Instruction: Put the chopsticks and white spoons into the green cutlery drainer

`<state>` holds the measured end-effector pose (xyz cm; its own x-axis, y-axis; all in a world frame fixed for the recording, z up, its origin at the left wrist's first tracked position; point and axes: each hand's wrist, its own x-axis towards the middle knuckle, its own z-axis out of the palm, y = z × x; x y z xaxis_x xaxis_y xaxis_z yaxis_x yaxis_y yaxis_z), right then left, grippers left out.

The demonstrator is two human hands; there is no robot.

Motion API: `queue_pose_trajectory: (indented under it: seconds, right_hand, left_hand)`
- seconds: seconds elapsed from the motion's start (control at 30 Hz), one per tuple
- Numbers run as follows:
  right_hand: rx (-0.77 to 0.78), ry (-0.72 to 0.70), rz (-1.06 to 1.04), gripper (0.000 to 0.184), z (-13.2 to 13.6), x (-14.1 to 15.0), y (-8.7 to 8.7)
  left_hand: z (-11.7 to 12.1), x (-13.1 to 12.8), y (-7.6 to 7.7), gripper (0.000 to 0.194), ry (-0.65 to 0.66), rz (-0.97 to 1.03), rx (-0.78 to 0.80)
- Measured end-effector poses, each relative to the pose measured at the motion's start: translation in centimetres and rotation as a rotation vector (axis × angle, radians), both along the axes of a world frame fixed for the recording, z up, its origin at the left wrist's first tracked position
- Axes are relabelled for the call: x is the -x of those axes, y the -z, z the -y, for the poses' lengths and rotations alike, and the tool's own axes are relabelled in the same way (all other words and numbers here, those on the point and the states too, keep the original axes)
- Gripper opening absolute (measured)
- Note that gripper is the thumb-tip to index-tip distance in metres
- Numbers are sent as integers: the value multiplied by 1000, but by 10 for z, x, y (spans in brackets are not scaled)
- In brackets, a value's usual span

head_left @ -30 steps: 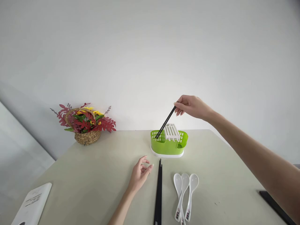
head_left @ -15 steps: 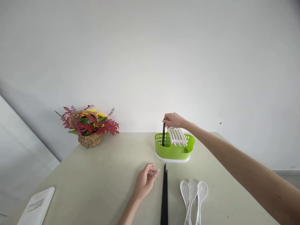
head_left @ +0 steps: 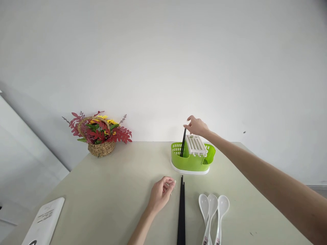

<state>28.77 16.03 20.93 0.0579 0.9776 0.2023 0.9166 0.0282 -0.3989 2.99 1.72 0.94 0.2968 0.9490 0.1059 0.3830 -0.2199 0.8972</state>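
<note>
Chopsticks (head_left: 183,144) lean in the rack (head_left: 190,164).
Above the rack, right hand (head_left: 198,127) partly spread, empty, at their tops; before it, left hand (head_left: 159,194) half-curled, empty.

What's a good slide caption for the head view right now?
Right hand at the top of black chopsticks leaning in a green caddy; left hand beside more chopsticks on the table.

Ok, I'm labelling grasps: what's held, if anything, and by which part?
The right hand is at the top end of the chopsticks in the green basket; whether it grips them cannot be told. The left hand appears empty.
</note>
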Motion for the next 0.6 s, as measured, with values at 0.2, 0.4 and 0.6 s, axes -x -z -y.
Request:
queue_pose_trajectory:
  seconds: [0.2,0.4,0.6]
  right_hand:
    - [-216,-158,82,31,75,20,4]
    - [-92,-928,519,26,166,38,66]
    - [-20,-1130,765,22,210,44,141]
  left_hand:
    - [0,1,5,44,22,16,-9]
    - [0,0,5,43,40,-26,-28]
    - [-1,-1,6,39,21,-66,-27]
